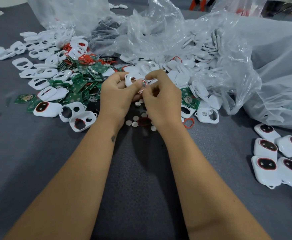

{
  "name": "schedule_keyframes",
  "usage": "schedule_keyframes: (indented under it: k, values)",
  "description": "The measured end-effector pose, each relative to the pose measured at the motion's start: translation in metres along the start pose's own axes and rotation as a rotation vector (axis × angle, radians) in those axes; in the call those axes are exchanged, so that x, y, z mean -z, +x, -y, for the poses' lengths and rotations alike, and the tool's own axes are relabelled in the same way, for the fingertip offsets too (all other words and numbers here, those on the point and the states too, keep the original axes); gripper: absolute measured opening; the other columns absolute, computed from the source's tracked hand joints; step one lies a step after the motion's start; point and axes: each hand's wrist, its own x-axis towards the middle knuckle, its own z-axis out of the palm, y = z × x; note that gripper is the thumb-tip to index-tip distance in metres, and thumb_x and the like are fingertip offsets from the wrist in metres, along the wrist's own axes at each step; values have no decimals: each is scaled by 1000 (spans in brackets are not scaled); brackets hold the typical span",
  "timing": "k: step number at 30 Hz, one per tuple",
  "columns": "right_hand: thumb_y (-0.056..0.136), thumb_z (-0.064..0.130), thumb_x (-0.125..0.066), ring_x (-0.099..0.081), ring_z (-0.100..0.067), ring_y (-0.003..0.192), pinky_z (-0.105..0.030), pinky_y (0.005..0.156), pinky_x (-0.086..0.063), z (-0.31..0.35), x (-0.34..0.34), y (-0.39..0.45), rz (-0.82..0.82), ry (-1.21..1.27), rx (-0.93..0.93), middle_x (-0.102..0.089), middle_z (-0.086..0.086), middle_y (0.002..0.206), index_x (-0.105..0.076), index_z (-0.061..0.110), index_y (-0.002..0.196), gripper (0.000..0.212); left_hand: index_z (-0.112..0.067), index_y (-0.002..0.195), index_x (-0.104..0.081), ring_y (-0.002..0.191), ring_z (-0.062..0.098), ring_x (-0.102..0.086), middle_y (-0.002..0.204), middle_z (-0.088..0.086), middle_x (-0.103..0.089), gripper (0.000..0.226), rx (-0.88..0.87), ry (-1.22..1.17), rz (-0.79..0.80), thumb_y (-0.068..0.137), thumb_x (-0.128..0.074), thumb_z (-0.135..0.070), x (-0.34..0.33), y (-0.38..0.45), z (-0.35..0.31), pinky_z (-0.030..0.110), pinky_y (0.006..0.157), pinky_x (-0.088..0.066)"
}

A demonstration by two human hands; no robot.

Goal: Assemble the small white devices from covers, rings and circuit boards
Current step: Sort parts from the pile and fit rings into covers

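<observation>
centrally, both hands meet above the grey table: left hand grips one white cover, right hand pinches one red ring against it. five finished devices lie well right of the cover.

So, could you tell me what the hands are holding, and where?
The left hand grips a white cover by its edge; the right hand pinches a red ring against it.

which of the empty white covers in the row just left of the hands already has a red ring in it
The nearest cover, by the left forearm: red ring edging its larger opening. The cover beside it has bare holes.
</observation>
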Motion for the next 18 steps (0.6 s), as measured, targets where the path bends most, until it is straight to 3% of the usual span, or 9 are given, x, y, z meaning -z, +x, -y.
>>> schedule_keyframes:
  k: [2,5,10,15,18]
  values:
    - [88,14,-58,-59,-8,69,-29,67,-50,-2,2,0,31,-30,35,-64,6,71,-67,21,96,14,-4,104,-63,77,20,-72,86,9,-74,19,-1,-14,-8,87,-69,-3,1,1,-1,27,66,-57]
    - [84,17,-66,-61,-15,87,-32,80,-51,-4,5,1,112,-128,114,-64,4,97,-65,18,116,33,-9,97,-65,74,16,-72,82,3,-75,13,-6,-30,-21,87,-69,-2,1,3,-1,23,61,-54]
    - [84,18,-68,-51,-7,82,-22,75,-42,-7,9,8,161,-275,174,-56,9,94,-68,22,113,29,-8,98,-65,81,22,-73,88,9,-75,10,13,-15,7,89,-66,-4,0,2,0,32,71,-59]
    - [81,17,-70,-58,-15,85,-36,79,-51,-6,15,9,36,-176,131,-60,2,97,-66,15,110,29,5,118,-57,80,20,-73,81,5,-74,25,63,-106,-24,96,-58,-7,0,5,-4,28,70,-58]
    - [75,14,-73,-53,-2,77,-17,74,-46,-6,20,12,-57,-89,114,-56,6,92,-66,19,106,32,7,124,-52,82,23,-73,84,7,-75,31,95,-150,-25,97,-56,-7,1,4,-7,28,71,-59]
